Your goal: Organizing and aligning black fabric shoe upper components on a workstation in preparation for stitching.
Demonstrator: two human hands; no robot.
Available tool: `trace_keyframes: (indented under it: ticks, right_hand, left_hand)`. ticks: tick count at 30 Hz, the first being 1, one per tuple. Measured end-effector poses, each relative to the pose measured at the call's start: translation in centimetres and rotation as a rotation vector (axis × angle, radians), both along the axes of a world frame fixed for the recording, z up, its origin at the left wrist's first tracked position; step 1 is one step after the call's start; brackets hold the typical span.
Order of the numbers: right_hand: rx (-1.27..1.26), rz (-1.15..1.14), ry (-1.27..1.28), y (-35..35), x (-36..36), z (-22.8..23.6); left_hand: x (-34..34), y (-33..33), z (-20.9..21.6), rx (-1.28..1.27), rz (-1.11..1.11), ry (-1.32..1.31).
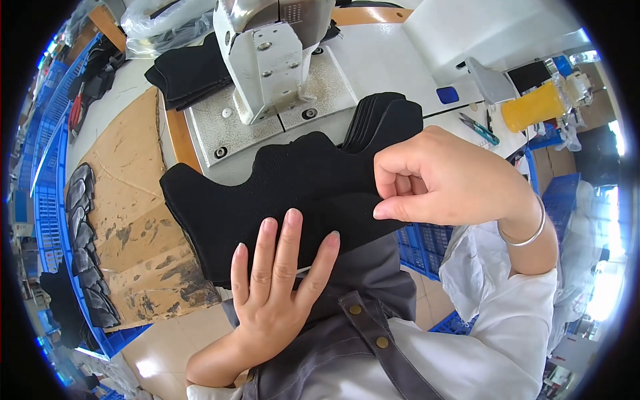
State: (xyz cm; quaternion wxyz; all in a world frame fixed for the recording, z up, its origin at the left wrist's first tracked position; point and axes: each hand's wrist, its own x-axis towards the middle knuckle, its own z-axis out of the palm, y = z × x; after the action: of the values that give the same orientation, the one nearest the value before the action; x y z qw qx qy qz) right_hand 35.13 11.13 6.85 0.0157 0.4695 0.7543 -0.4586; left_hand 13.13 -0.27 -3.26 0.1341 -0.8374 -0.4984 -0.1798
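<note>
Black fabric [287, 177] looked light, floppy, edge-grabbable; left hand [279, 290] splayed on it, right hand [447, 177] curled, couldn't tell if pinching.

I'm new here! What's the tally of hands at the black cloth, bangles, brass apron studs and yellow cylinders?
Hands: 2 (left hand, right hand)
Silver bangle: 1
Brass apron studs: 2
Yellow cylinder: 1
Total: 6
</note>
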Motion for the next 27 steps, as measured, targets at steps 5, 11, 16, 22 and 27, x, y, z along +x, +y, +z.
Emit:
trace_keyframes:
  ticks: [5, 11, 16, 22, 27]
  right_hand:
    - [0.013, 0.005, -0.022, 0.0, 0.1, 0.0]
    - [0.388, 0.066, -0.259, -1.4, -0.6, 0.8]
    - [0.915, 0.201, -0.029, -4.1, -1.5, -2.2]
    - [0.907, 0.261, -0.213, -6.1, -1.2, -5.3]
    - [1.006, 0.388, -0.165, -4.4, 1.2, -4.7]
  left_hand:
    - [0.2, 0.3, -0.1, 0.003, -0.009, -0.010]
    - [0.5, 0.6, 1.1, 0.021, 0.002, -0.010]
    - [1.3, 1.4, 2.2, -0.193, -0.120, -0.229]
    - [-1.3, 0.8, 2.4, -0.121, -0.149, -0.064]
    - [-4.0, 1.0, 3.9, -0.102, -0.068, -0.026]
